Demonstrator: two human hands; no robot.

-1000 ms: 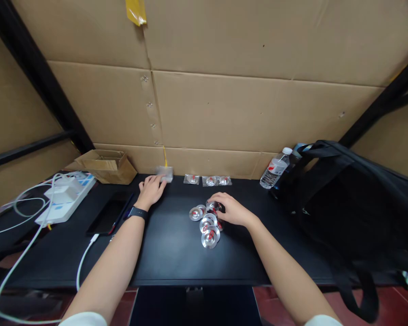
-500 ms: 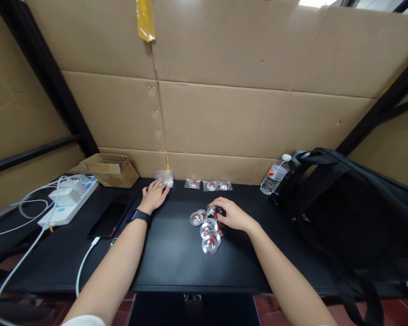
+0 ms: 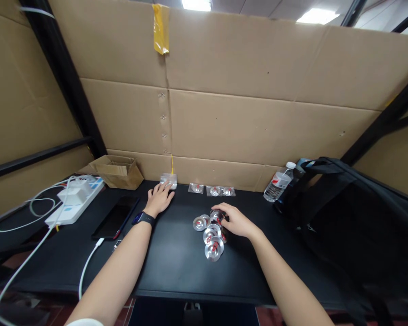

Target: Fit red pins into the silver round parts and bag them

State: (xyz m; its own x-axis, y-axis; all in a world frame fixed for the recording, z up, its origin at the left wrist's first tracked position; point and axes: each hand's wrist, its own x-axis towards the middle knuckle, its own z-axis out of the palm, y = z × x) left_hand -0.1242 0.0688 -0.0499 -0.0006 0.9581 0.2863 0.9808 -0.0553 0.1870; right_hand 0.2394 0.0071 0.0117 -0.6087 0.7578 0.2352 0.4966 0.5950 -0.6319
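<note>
My left hand [image 3: 159, 199], with a dark watch [image 3: 143, 218] on the wrist, lies palm down with its fingers spread. Its fingertips reach the lower edge of a small stack of clear plastic bags [image 3: 169, 179] by the cardboard wall. Over the pile's upper right side, my right hand [image 3: 238, 221] has its thumb and fingers curled around a shiny silver disc [image 3: 216, 217] with red marks. The rest of the pile, several similar silver discs [image 3: 213, 249], overlaps on the black table; my right hand hides part of it.
Three bagged discs [image 3: 215, 190] lie in a row along the cardboard wall [image 3: 224, 131]. A water bottle [image 3: 279, 182] and a black backpack [image 3: 347, 231] stand right. Left are a brown paper box [image 3: 124, 174], a phone [image 3: 115, 218], a power strip [image 3: 76, 203] and a white cable [image 3: 82, 271].
The view has tilted up slightly, so the scene sits a little lower and further right. Both hands stay at nearly the same spots on the table.
</note>
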